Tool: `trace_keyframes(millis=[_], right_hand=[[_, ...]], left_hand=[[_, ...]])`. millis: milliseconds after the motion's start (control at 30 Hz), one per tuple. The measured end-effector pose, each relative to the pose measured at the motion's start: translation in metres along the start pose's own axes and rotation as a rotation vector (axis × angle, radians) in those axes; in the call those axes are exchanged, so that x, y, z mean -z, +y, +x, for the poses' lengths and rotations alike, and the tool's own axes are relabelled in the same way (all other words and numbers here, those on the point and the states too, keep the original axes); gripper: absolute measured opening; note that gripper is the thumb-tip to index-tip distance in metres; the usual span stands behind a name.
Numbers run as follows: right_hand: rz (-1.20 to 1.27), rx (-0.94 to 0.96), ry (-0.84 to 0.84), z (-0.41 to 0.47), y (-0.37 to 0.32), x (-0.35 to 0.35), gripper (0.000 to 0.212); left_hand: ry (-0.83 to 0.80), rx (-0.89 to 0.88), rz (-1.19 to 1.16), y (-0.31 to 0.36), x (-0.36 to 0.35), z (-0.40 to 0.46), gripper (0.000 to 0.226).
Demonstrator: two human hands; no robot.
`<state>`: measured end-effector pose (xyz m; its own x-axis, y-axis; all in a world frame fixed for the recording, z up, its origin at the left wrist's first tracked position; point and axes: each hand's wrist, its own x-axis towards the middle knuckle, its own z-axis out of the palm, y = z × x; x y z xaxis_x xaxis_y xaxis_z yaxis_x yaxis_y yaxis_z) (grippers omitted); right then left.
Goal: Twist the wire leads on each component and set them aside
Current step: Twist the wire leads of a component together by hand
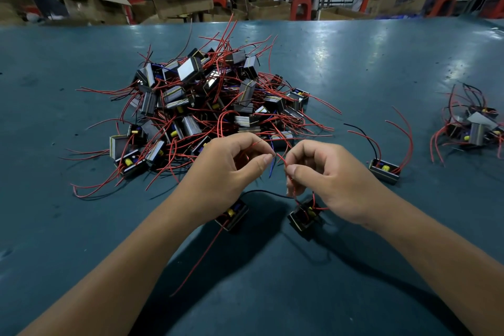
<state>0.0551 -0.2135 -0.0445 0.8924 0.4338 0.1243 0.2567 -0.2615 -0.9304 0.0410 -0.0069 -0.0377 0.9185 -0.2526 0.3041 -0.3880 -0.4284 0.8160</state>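
- Left hand [229,169] pinches a red lead end; right hand [324,180] pinches another red lead [282,161], w/ two components [305,217] on the table [81,240] below.
- Should roll tips tight btwn thumb & finger, w/o tugging.
- Big pile [207,101] looks undone; small done group [474,128] far right.

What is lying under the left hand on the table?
Under the left hand lies a small black component with a yellow part, on the blue table. A red wire trails from it. The hand covers its far end.
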Motion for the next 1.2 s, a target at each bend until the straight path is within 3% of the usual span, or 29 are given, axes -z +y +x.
trace_keyframes(millis=[667, 833, 933, 1067, 1200], right_hand=[[0.02, -0.04, 0.001, -0.001, -0.005, -0.002, 0.015], [0.153, -0.039, 0.011, -0.001, -0.013, -0.008, 0.007], [0.253, -0.073, 0.021, -0.003, -0.017, -0.01, 0.018], [0.256, -0.082, 0.051, -0.003, -0.019, -0.011, 0.006], [0.206, -0.081, 0.067, -0.004, -0.018, -0.009, 0.009]], left_hand=[[0.018, 0.014, -0.002, 0.007, -0.001, -0.002, 0.01], [0.063, -0.076, 0.117, 0.009, -0.004, -0.003, 0.012], [0.095, -0.142, 0.205, 0.011, -0.005, -0.002, 0.006], [0.111, -0.208, 0.323, 0.011, -0.004, 0.0, 0.003], [0.113, -0.273, 0.391, 0.01, -0.005, -0.001, 0.004]])
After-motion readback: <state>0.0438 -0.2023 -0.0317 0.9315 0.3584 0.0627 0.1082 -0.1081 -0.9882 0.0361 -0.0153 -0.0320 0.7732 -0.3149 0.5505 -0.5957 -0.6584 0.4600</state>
